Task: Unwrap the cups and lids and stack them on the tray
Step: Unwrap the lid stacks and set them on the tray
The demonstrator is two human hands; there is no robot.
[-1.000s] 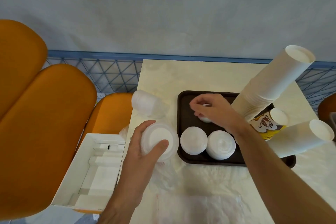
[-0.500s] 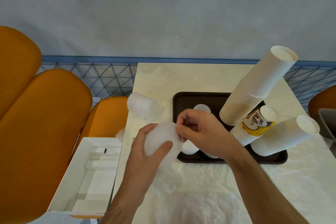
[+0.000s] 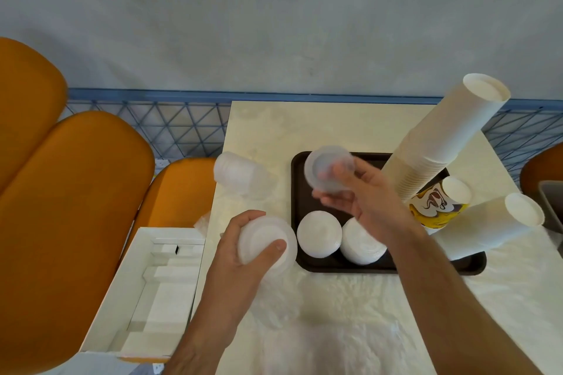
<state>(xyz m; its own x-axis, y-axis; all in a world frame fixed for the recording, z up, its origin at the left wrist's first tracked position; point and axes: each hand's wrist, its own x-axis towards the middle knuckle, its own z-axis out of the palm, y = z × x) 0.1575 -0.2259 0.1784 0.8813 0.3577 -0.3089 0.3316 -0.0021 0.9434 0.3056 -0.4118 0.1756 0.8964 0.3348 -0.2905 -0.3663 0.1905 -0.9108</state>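
While two white lid stacks (image 3: 320,234) and tall paper cup stacks (image 3: 438,143) already sit on the dark tray (image 3: 297,189), the right hand (image 3: 362,195) pinches a translucent plastic lid (image 3: 327,172) above its far left, the left hand (image 3: 243,256) clasps a wrapped lid stack (image 3: 266,242) near-left, and another wrapped sleeve (image 3: 237,175) waits on the surface (image 3: 274,125).

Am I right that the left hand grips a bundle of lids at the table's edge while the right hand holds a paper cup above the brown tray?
Not quite: the right hand holds lids, translucent and blurred, not a paper cup, as the head view shows. The rest stands: the left hand grips a bundle of lids at the table's edge, and the right hand is above the brown tray.
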